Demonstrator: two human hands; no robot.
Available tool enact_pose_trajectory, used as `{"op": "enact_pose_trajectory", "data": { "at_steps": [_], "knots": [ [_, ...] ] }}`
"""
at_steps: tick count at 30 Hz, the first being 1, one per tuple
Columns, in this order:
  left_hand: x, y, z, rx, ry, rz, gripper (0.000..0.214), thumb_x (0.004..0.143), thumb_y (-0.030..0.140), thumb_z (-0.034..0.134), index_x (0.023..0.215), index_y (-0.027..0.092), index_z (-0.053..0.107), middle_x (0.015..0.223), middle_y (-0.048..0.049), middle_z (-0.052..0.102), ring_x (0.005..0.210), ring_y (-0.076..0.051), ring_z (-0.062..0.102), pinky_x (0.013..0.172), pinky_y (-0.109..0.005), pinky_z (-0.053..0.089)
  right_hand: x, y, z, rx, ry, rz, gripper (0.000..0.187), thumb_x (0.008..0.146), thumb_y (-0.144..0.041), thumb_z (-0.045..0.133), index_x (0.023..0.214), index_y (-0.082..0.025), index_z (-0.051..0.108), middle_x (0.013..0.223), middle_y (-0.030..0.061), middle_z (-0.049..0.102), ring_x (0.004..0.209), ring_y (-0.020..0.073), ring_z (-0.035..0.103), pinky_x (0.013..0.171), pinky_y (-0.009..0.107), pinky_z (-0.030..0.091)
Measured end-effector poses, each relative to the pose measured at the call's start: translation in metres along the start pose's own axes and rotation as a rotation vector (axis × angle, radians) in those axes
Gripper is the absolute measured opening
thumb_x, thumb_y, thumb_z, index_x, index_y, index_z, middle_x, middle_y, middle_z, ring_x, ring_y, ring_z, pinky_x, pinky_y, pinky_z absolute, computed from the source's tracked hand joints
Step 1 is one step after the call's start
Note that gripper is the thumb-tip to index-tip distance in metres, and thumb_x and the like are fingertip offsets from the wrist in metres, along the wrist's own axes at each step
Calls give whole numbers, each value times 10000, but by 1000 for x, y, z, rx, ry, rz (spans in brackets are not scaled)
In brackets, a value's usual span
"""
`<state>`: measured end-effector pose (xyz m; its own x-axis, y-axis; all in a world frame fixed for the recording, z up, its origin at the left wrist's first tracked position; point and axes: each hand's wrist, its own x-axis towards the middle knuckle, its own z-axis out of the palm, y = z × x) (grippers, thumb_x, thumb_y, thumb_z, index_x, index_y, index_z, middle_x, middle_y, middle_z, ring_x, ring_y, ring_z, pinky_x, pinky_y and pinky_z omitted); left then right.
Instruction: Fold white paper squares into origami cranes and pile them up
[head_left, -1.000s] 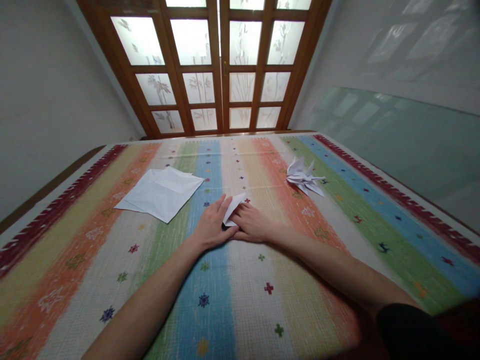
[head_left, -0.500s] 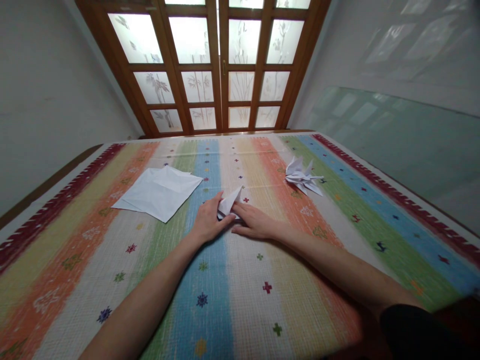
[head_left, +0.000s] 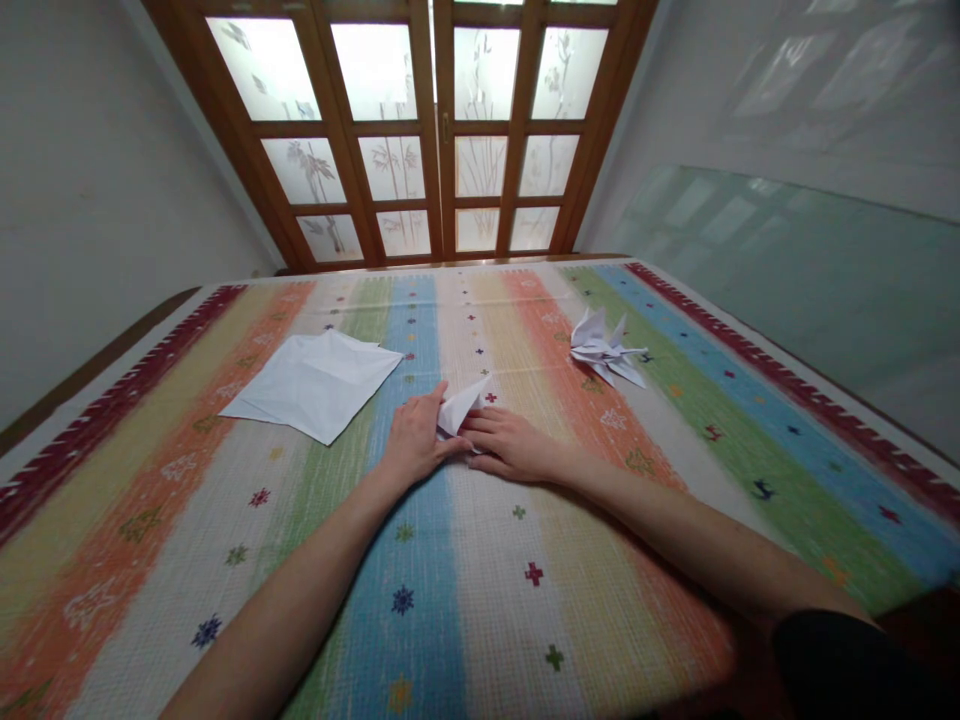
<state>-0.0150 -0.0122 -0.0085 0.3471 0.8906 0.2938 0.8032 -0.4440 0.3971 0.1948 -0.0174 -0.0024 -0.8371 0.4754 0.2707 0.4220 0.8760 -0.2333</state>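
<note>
A partly folded piece of white paper (head_left: 460,407) lies on the striped cloth between my two hands, one pointed flap standing up toward the far right. My left hand (head_left: 417,436) grips its left side, thumb at the near edge and fingers along the far left. From the right, my right hand (head_left: 513,444) rests its fingers on the paper's right part, pressing it against the table. Those fingers lie stretched out and fairly flat. The lower part of the folded paper is hidden by both hands.
Flat white paper sheets (head_left: 315,385) lie overlapping to the left of my hands. Folded white paper cranes (head_left: 604,350) sit bunched at the right. A striped tablecloth (head_left: 487,600) covers the table; beyond its far edge stand wooden doors (head_left: 442,190) with frosted panes.
The raised paper flap leans further right. My right hand's fingers have shifted slightly and lie over more of the paper. My left hand stays nearly in place.
</note>
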Motion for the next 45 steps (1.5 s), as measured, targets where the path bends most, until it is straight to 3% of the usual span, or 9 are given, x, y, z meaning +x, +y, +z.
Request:
{"op": "enact_pose_trajectory", "data": {
  "at_steps": [5,16,28,33,35,39,41,43,45],
  "knots": [
    [0,3,2,28,48,-34,803,743,538,702,1381,144,415,1164,-131,646,1086,-311,584,941,-459,440,-4,0,-2,21,9,34,313,936,-345,533,1144,-137,644,1240,148,630,1186,253,551,1038,448,421],
    [-1,16,0,122,41,-47,625,788,303,587,1370,136,430,1201,-142,627,1101,-323,565,932,-461,435,-12,-5,-1,32,192,356,197,911,-292,573,776,-163,635,861,79,641,868,204,564,815,346,447],
    [-1,19,-1,208,6,-103,602,836,288,541,1393,102,409,1229,-185,594,1116,-352,524,929,-489,412,-5,-7,-1,-104,74,511,176,899,-268,575,758,-165,595,863,81,606,868,219,539,780,348,397],
    [-2,15,2,251,23,-64,537,822,203,517,1355,169,468,1234,-150,593,1154,-337,505,957,-484,409,-16,0,1,4,171,554,116,865,-280,598,810,-181,574,866,67,593,859,222,547,779,368,417],
    [-2,14,3,236,21,-35,507,837,197,495,1343,183,482,1258,-142,583,1192,-334,486,992,-490,391,-19,5,1,106,298,545,153,833,-282,618,947,-190,575,932,75,590,870,222,556,782,377,448],
    [-2,11,3,173,-27,48,553,794,126,480,1345,178,489,1298,-137,557,1253,-324,443,1062,-487,344,-15,13,-8,172,464,357,545,791,-340,681,1282,-222,476,1301,141,491,1145,265,513,927,441,454],
    [-2,10,3,151,-44,91,576,776,111,487,1348,185,487,1315,-131,544,1276,-319,426,1075,-481,333,-7,15,-17,120,396,202,431,836,-349,647,1236,-229,543,1341,133,495,1197,266,493,968,442,432],
    [-2,9,2,135,-6,103,560,810,173,513,1368,177,459,1335,-139,526,1294,-328,411,1078,-487,327,2,15,-25,56,303,116,180,910,-298,544,1047,-239,646,1141,88,635,1070,236,567,925,410,445],
    [-3,9,1,116,99,85,581,853,310,552,1396,159,410,1376,-166,488,1312,-345,388,1078,-503,320,10,14,-32,-30,263,122,215,947,-277,475,893,-214,673,896,72,683,869,210,602,807,357,463]
  ]
}}
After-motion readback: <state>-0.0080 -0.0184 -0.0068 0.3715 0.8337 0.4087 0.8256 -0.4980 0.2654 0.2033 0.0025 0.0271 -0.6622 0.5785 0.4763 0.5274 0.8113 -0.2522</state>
